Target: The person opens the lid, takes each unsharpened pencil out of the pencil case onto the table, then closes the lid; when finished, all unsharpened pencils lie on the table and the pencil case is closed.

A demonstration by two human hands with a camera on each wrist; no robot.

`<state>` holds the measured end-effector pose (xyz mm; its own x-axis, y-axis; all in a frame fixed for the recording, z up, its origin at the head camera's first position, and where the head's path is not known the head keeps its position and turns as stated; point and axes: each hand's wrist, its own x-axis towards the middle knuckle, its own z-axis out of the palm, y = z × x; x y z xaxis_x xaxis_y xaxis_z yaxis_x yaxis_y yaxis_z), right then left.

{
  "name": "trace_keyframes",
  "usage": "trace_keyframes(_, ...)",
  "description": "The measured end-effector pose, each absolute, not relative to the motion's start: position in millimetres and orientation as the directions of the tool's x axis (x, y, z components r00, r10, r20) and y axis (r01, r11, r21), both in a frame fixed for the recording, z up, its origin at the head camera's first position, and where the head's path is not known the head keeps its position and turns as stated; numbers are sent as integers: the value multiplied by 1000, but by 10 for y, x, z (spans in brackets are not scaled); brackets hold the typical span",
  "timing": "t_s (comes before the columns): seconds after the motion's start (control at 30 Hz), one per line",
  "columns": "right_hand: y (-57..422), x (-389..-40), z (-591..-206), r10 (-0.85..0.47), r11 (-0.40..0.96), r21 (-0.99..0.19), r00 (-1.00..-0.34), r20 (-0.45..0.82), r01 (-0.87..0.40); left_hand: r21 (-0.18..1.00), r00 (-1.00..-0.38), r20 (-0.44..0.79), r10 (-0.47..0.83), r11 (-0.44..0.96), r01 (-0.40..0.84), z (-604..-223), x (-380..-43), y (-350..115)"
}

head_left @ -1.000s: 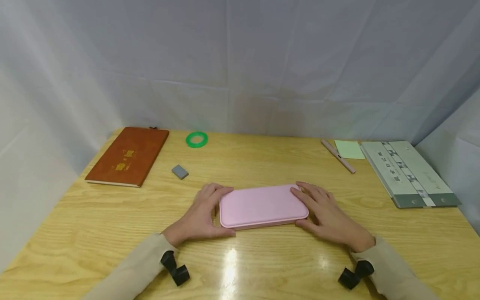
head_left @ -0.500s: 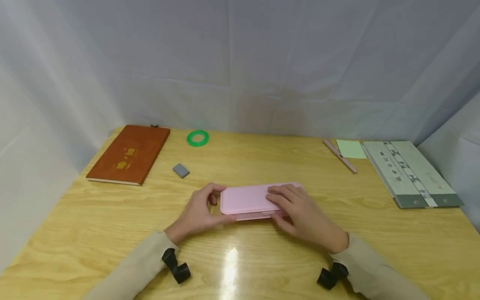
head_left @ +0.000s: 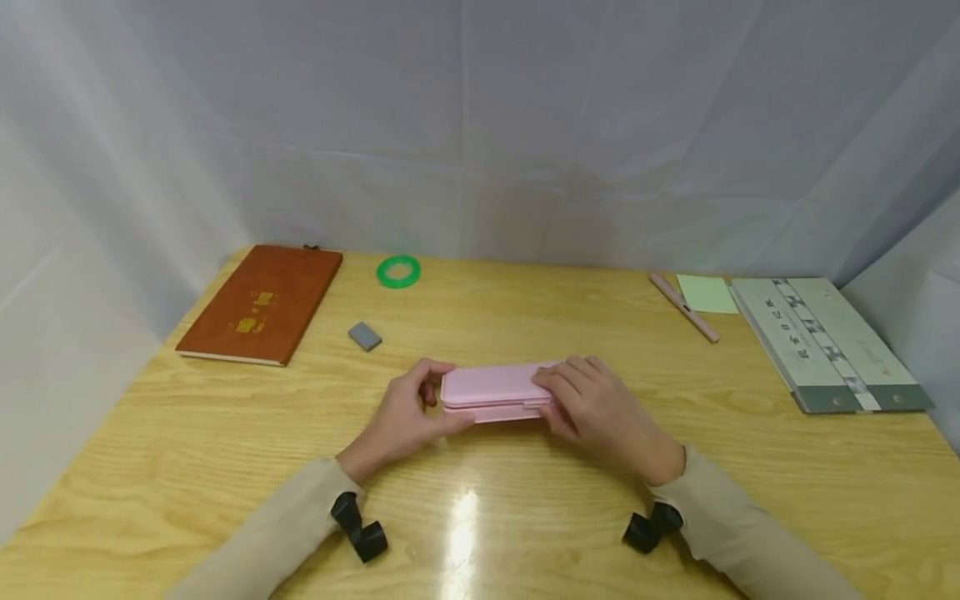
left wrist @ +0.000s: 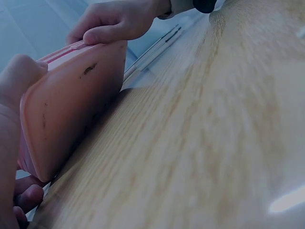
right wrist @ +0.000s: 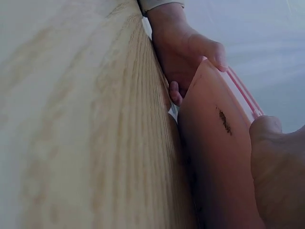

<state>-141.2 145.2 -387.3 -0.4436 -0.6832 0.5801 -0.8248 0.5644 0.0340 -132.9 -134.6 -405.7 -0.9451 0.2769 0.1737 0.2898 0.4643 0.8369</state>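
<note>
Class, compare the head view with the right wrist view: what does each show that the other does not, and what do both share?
Only the head view: the top of the pink case, the brown notebook, green ring, grey block, pinkish pen, pale green sticky note and grey-green book.

Only the right wrist view: the case's underside, with a dark smudge.

Both: the case itself, the left hand and right hand gripping it, and the wooden table.

White glare [head_left: 460, 537] streaks the table [head_left: 555, 508], while the wrist views look bluish and soft
</note>
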Motion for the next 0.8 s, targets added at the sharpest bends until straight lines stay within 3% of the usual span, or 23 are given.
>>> trace_keyframes(0.1, 1464, -1427, -3869, -687, 552, 26, -437, 581, -833, 840, -946, 177, 271, 460, 289, -4061, -1336, -1349)
trace_keyframes(0.33, 1549, -1436, -3829, -687, 470, -113, -443, 576, -875, 812, -932, 197, 306, 482, 330, -4078, -1336, -1362)
trace_keyframes(0.5, 1524, -1585, -3720, -648, 441, -63, -366, 668, -895, 788, -925, 170, 339, 516, 334, -4080, -1318, -1380)
trace_keyframes(0.57, 1511, -1689, -3650, -632, 446, -72, -371, 681, -892, 782, -925, 161, 345, 528, 333, -4081, -1315, -1383)
trace_keyframes(0.67, 1506, -1865, -3514, -623, 463, -194, -473, 623, -865, 768, -920, 172, 351, 538, 349, -4082, -1322, -1378)
trace_keyframes(0.8, 1491, -2142, -3349, -617, 491, -450, -663, 425, -746, 761, -917, 193, 348, 537, 364, -4085, -1335, -1371)
